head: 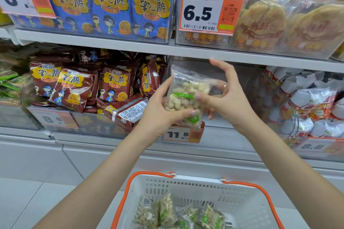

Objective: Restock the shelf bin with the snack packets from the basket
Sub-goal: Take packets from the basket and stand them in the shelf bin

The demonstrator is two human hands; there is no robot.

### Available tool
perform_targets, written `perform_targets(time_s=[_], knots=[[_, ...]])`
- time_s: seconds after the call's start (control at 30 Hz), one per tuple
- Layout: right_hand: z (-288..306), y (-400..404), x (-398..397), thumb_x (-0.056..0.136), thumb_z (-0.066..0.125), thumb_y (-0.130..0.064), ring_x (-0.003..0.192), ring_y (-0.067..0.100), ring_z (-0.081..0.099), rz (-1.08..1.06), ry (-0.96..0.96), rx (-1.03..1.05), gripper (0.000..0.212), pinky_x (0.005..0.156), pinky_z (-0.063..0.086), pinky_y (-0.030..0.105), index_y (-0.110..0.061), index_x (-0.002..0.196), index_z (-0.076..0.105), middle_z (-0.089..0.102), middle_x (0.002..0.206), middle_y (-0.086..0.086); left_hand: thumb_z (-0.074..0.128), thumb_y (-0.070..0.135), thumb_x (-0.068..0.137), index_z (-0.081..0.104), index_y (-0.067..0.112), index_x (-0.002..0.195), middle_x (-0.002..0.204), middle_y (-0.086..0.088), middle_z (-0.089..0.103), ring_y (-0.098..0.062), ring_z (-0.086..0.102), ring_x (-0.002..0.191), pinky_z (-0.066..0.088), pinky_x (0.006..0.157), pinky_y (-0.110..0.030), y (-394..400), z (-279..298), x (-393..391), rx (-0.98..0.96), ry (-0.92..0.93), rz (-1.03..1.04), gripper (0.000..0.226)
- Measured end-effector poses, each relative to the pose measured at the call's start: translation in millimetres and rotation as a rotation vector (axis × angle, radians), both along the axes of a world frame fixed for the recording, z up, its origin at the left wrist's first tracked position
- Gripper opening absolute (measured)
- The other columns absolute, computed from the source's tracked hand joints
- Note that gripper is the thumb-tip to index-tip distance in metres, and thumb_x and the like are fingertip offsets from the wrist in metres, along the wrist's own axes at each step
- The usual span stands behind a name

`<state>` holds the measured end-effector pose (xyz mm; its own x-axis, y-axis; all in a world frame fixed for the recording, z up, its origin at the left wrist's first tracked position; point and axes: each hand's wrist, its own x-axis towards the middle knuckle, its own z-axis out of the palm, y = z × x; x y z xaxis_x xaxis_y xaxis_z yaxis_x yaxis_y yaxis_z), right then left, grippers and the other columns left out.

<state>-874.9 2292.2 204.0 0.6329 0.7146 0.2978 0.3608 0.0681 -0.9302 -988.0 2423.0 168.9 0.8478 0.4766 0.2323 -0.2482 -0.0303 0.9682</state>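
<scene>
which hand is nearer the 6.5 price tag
Right. The right hand is below the 6.5 price tag, fingertips up near that shelf's edge; the left hand sits lower and further left, holding the clear snack packet.

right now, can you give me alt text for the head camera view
Both hands, left hand and right hand, hold a clear plastic packet of pale snacks before an empty clear shelf bin tagged 11.5. Below, a white basket with orange handles holds more packets.
</scene>
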Motion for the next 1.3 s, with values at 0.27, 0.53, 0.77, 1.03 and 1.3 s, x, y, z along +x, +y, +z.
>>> perform_targets(time_s=[0.27,0.53,0.77,1.03,1.3], knots=[[-12.0,9.2,6.6,0.085,0.068,-0.014,0.076,0.019,0.072,0.015,0.206,-0.114,0.025,0.066,0.06,0.035,-0.01,0.108,0.063,0.075,0.091,0.01,0.081,0.003,0.065,0.043,0.02,0.132,0.112,0.001,0.067,-0.007,0.068,0.098,0.055,0.081,-0.023,1.2,-3.5,2.9,0.04,0.039,0.131,0.079],[-16.8,16.8,48.2,0.081,0.072,-0.019,0.077,0.024,0.062,-0.117,0.259,-0.232,0.024,0.058,0.056,0.025,-0.017,0.103,0.063,0.068,0.09,0.013,0.078,0.018,0.076,0.037,0.016,0.143,0.132,-0.002,0.056,-0.007,0.058,0.114,0.049,0.096,-0.021,13.4,-5.9,-1.8,0.227,0.173,0.165,0.079],[-20.0,23.3,40.3,0.078,0.075,-0.023,0.073,0.02,0.066,-0.06,0.229,-0.223,0.036,0.063,0.056,0.03,-0.014,0.112,0.065,0.073,0.085,0.007,0.071,0.005,0.081,0.04,0.007,0.141,0.137,-0.013,0.053,-0.015,0.057,0.119,0.047,0.088,-0.011,15.9,-5.3,3.2,0.141,0.176,0.217,0.067],[14.8,13.1,18.5,0.082,0.07,-0.016,0.079,-0.002,0.065,0.197,-0.121,-0.263,0.029,0.071,0.052,0.015,-0.032,0.106,0.067,0.073,0.084,-0.012,0.069,0.021,0.082,0.059,0.019,0.121,0.11,-0.001,0.069,-0.019,0.069,0.095,0.059,0.071,-0.032,15.5,15.6,-4.6,-0.15,0.075,0.103,0.041],[-7.7,11.9,-5.9,0.065,0.076,-0.021,0.087,0.023,0.072,0.105,0.315,-0.004,0.053,0.067,0.059,0.036,-0.017,0.113,0.055,0.073,0.097,0.005,0.052,0.004,0.093,0.049,0.006,0.095,0.096,-0.015,0.069,-0.021,0.072,0.08,0.06,0.068,-0.034,3.9,12.7,-7.8,-0.653,-0.097,-0.016,0.003]])
